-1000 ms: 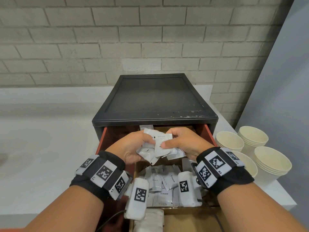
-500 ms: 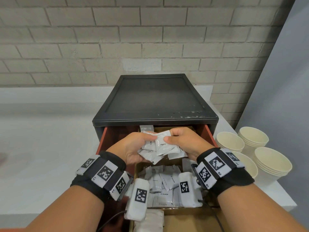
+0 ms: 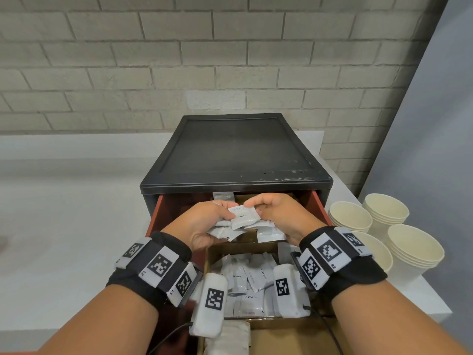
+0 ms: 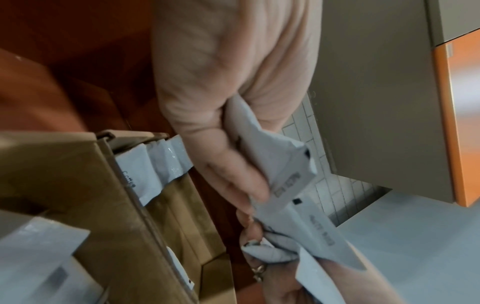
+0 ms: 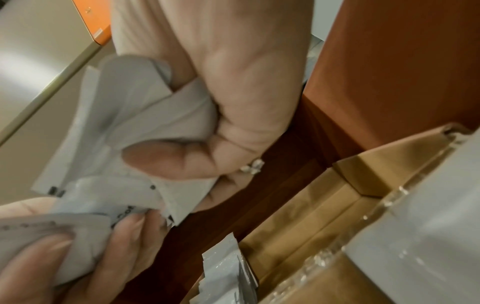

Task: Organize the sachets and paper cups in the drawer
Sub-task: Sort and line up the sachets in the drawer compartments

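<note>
Both hands hold one bunch of white sachets (image 3: 244, 222) over the open drawer (image 3: 318, 204) of a black cabinet. My left hand (image 3: 204, 224) grips the bunch from the left, thumb on top. From the right, my right hand (image 3: 279, 213) pinches the top sachet, marked "Coffee". In the left wrist view the left hand's fingers (image 4: 233, 181) curl round the sachets (image 4: 291, 185). The right wrist view has the right thumb (image 5: 171, 156) pressed on the sachets (image 5: 116, 115). Below, a cardboard compartment (image 3: 213, 254) holds several "Cream" sachets (image 3: 252, 285). Cream paper cups (image 3: 384, 213) stand in stacks right of the cabinet.
The black cabinet (image 3: 235, 152) sits on a white counter (image 3: 64, 226) against a grey brick wall. A rear cardboard compartment (image 3: 243, 198) holds a few upright sachets (image 3: 223, 196). Another cardboard section (image 3: 289, 336) lies at the drawer's front. A grey panel rises at the right.
The hands have squeezed the bunch of sachets tighter and shifted it a little; the top sachet lies flatter. The arms stay in place over the drawer.
</note>
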